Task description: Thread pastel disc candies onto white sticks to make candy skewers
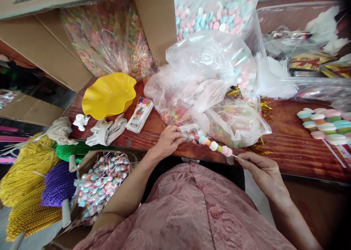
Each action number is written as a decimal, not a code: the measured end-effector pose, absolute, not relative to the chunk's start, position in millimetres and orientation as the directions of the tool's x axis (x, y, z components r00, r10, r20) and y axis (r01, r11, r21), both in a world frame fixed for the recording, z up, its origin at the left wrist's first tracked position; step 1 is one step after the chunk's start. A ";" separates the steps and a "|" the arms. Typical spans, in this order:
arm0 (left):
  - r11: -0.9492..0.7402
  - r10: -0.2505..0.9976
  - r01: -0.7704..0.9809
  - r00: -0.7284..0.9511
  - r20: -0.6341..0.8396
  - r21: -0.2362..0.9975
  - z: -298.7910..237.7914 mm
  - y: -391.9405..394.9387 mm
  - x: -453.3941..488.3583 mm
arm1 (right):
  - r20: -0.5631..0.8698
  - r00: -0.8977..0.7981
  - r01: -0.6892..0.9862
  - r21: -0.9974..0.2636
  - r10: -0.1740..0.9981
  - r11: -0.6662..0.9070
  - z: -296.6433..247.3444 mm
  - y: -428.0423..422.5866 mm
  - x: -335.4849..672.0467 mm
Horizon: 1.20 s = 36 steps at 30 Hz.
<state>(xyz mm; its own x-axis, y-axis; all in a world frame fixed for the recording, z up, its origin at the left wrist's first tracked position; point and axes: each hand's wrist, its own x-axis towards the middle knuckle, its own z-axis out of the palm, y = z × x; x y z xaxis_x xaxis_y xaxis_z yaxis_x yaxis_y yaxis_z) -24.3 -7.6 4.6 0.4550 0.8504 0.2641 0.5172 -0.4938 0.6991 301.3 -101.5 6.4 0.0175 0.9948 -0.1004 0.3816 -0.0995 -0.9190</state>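
My right hand (259, 169) pinches the bare end of a thin white stick, a candy skewer (214, 146) threaded with pastel sweets in pink, white, blue and yellow. My left hand (168, 140) is closed at the skewer's far tip, fingers pinched on its end piece beside a small printed packet (190, 132). Both hands hover over the near edge of the wooden table (287, 147). Just behind the skewer lie crumpled clear plastic bags of sweets (208, 92).
A yellow wavy dish (108, 94) sits left of the bags. Finished candy skewers (326, 127) lie at the right. A box of wrapped lollipops (100, 182) and coils of yellow, purple and green cord (30, 184) stand lower left. Large candy bags (109, 37) and cardboard boxes fill the back.
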 end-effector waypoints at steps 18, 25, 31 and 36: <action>-0.480 0.872 0.432 0.144 0.467 0.763 39.5 -3.3 22.0 | 0.073 0.067 -0.308 -0.947 0.995 0.090 60.0 -68.4 221.8; -0.569 0.806 0.447 0.135 0.576 0.691 45.9 -5.5 41.4 | 0.039 0.094 -0.209 -0.976 0.995 0.058 42.7 -44.2 202.3; -0.633 0.759 0.490 0.241 0.605 0.600 36.4 -7.1 47.1 | 0.024 0.143 -0.232 -0.971 0.989 0.057 35.2 -36.8 203.4; -0.624 0.776 0.434 0.247 0.581 0.649 32.5 -8.5 45.4 | 0.025 0.156 -0.241 -0.968 0.987 0.062 38.6 -40.5 210.3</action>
<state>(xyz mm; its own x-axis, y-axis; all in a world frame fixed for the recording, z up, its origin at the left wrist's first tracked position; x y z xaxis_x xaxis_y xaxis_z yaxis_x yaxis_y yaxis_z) 45.4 -8.5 32.5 0.2465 0.7755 0.5812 0.4344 -0.6245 0.6491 210.3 -40.5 38.6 0.1563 0.9874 0.0247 -0.2412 0.0624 -0.9685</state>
